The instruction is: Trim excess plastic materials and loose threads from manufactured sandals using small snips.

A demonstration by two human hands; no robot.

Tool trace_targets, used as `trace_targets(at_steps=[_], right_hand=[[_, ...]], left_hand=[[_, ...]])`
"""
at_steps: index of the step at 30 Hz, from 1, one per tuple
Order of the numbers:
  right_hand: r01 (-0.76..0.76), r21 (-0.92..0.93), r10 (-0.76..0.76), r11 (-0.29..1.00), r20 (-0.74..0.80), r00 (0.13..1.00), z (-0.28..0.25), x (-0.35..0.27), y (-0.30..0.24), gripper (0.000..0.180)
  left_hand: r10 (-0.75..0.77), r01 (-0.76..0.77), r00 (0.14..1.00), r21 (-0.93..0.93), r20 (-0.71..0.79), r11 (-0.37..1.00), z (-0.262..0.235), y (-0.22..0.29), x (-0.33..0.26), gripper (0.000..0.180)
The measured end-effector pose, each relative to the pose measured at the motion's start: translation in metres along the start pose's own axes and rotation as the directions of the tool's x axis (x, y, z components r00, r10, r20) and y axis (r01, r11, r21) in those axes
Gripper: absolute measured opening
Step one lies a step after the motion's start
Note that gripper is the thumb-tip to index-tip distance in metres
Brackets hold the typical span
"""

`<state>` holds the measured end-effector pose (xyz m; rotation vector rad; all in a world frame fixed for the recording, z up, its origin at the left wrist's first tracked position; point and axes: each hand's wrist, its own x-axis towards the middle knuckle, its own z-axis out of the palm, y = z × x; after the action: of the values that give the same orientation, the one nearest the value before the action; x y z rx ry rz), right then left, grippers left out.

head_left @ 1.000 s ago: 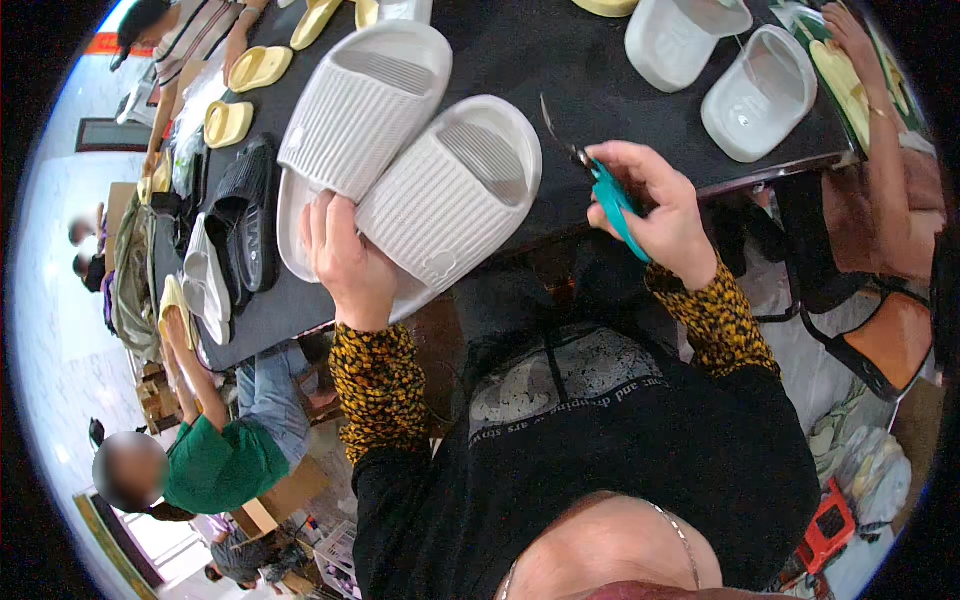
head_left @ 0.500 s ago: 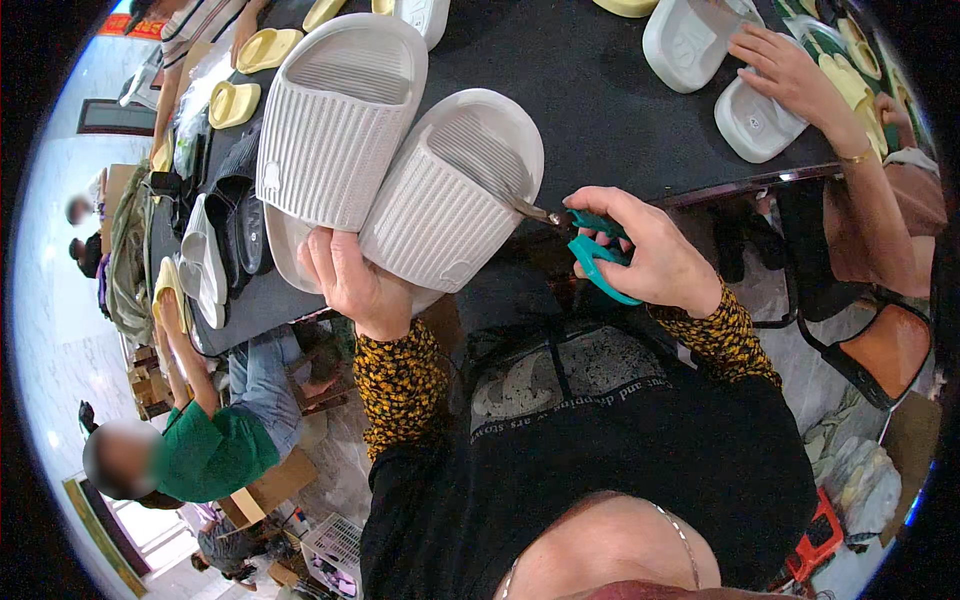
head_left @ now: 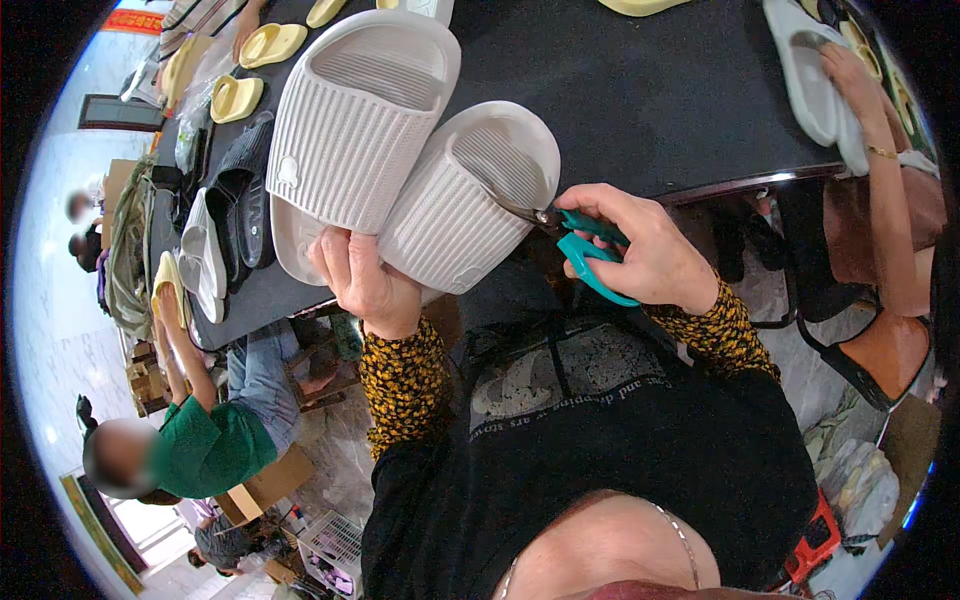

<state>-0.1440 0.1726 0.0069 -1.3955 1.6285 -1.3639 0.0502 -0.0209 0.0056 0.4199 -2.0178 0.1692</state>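
Note:
A pair of pale grey ribbed slide sandals is held up over the near edge of the dark table, side by side and tilted. My left hand (head_left: 368, 285) grips both from below, its fingers between the left slide (head_left: 345, 150) and the right slide (head_left: 440, 225). My right hand (head_left: 655, 250) is closed round the teal handles of a pair of scissors (head_left: 597, 268). Their dark metal blades point left and lie against the strap edge of the right slide, at its foot opening. Whether the blade tips touch the strap or stand slightly off it, I cannot tell.
Black slides (head_left: 243, 200), a white pair (head_left: 203, 255) and yellow slides (head_left: 237, 98) lie along the table's left side. A co-worker's hand (head_left: 855, 85) holds white slides (head_left: 800, 75) at the right. Someone in a green shirt (head_left: 215, 450) sits at the left.
The grey slides have shifted slightly right. The scissors' blades have come onto the right slide's strap edge. At the right, the co-worker has gathered the white slides together and moved them away to the right.

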Motion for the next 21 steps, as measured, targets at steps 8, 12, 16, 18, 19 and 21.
trace_targets(at_steps=[8,12,16,18,19,21], right_hand=[[0.054,-0.034,-0.055,0.998,-0.022,0.998,-0.005,0.002,-0.001,0.041],[0.074,-0.045,-0.076,0.996,-0.058,0.995,-0.008,0.001,0.001,0.043],[0.061,0.023,-0.057,0.998,-0.137,0.989,-0.008,0.003,0.001,0.048],[0.078,-0.039,-0.084,0.996,-0.169,0.982,-0.009,0.007,-0.002,0.047],[0.100,-0.103,-0.116,0.990,-0.164,0.980,-0.011,0.009,-0.005,0.047],[0.053,-0.098,-0.067,0.994,-0.141,0.988,-0.015,0.012,-0.013,0.046]], left_hand=[[-0.016,0.016,0.999,0.001,0.041,1.000,0.001,0.004,0.002,0.036],[0.003,-0.004,0.998,0.021,0.057,1.000,-0.001,0.006,-0.001,0.034],[0.020,-0.020,0.999,-0.010,0.050,1.000,-0.004,0.010,-0.004,0.033],[0.017,-0.015,0.996,-0.020,0.089,1.000,-0.007,0.012,-0.005,0.033],[0.017,-0.016,0.996,-0.018,0.086,1.000,-0.007,0.014,-0.006,0.033],[0.038,-0.035,0.995,-0.037,0.096,0.999,-0.007,0.017,-0.006,0.034]])
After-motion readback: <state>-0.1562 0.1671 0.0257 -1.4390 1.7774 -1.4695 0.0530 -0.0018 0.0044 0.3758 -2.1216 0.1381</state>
